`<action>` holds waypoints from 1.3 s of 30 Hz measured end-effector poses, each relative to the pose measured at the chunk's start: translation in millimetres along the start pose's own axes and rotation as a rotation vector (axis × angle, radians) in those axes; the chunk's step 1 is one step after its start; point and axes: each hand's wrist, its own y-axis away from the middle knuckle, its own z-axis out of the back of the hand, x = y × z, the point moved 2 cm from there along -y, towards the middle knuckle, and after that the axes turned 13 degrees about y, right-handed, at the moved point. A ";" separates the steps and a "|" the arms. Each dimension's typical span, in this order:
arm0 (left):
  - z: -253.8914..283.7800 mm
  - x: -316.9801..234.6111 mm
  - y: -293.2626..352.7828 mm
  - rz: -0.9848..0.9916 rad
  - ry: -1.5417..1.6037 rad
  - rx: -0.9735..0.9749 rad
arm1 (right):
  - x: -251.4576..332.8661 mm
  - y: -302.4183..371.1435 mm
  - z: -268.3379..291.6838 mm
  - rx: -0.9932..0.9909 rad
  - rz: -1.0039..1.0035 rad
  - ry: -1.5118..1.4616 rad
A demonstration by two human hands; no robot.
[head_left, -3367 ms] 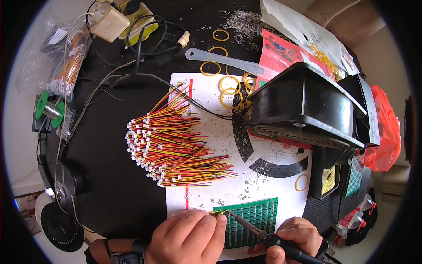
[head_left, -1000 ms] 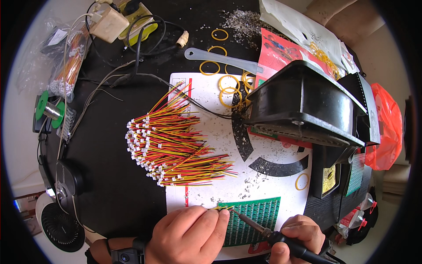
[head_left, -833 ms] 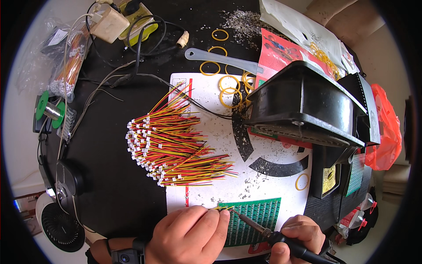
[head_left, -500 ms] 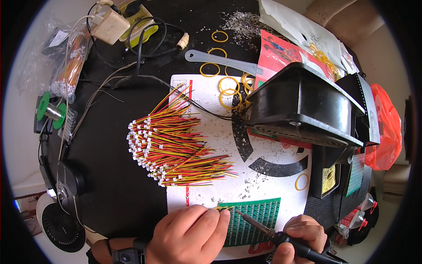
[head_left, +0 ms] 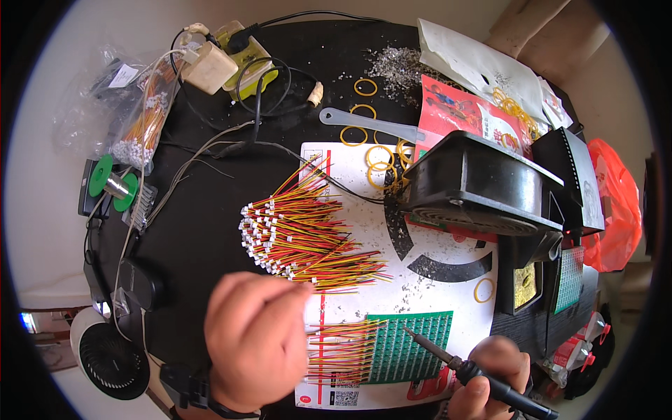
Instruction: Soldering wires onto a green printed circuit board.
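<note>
A green rectangular circuit-board panel (head_left: 411,350) with rows of small pads is lying on a white printed sheet (head_left: 470,318), which is covering part of the black tabletop (head_left: 192,255). Along the panel's left edge, a row of thin red, yellow and black wires (head_left: 339,350) is stretching out leftward, their right ends meeting that edge.

To the right of and nearer than the panel's middle, the right hand (head_left: 493,378) is grasping a soldering iron with a black handle and slim metal shaft (head_left: 490,383), its fingers wrapping around the handle. The iron's tip is pointing at the panel's upper part; whether it is touching cannot be told.

To the left of the panel, the left hand (head_left: 257,339) is hovering, blurred, with its fingers bunching together; whether they are pinching anything cannot be told. Their tips are standing just beside a fanned pile of red, yellow and black wires with white plastic connectors (head_left: 308,234), which is lying beyond the panel and to its left.

Beyond the panel and to its right, a large black box-shaped housing with a round grille (head_left: 483,178) is standing, and right of the panel a golden cleaning pad (head_left: 525,285) is sitting in a black holder (head_left: 509,311).
</note>
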 end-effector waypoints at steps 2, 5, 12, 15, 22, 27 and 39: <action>5.0 12.5 0.5 0.049 -0.042 -0.003 | 0.5 1.8 1.0 0.002 -0.026 -0.007; 8.7 12.4 1.0 0.099 -0.063 0.029 | 0.4 2.6 1.0 -0.003 -0.030 -0.024; 7.0 9.3 0.3 0.097 -0.073 0.060 | 0.8 0.6 5.6 0.020 0.017 0.014; 6.6 10.1 -0.4 0.085 -0.045 0.052 | 0.3 0.1 4.8 0.011 0.017 0.015; 6.0 13.0 0.8 0.049 -0.026 0.071 | -1.1 0.2 3.4 -0.005 0.025 -0.009; 13.3 8.5 -0.6 0.121 0.054 0.025 | -0.3 0.7 4.8 0.003 0.021 0.005; 11.4 8.0 11.0 0.357 0.601 0.062 | -5.1 3.6 1.9 0.005 -0.009 -0.027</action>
